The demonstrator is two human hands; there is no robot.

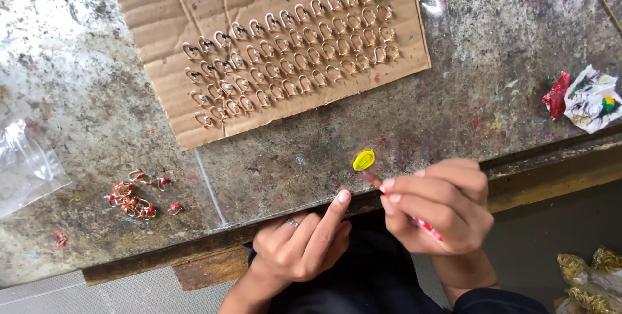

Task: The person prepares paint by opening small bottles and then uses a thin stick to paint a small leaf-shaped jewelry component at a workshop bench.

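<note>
The right hand (435,207) is closed in a pencil grip around a thin red stick (405,209), fingertips pinching it near its far end, and the tip of the stick sits in or just at the edge of a small blob of yellow paint (364,160) on the near part of the worktable (505,48). The stick looks light and stiff, easy to steer from a pinch close to the tip, though a thing this thin would likely roll or slip if held loosely. The paint is wet and soft, so it would probably smear at a touch. The left hand (301,244) rests at the near edge of the table with its fingers loosely curled and the forefinger stretched out onto the surface; it seems to hold nothing, though the palm is hidden. On the far side lies a sheet of cardboard (162,3) with rows of small metal rings (291,48) set on it, light and easily knocked out of line. To the near left sits a little heap of pieces with red beads (136,199), beside a clear plastic bag (26,165).
</note>
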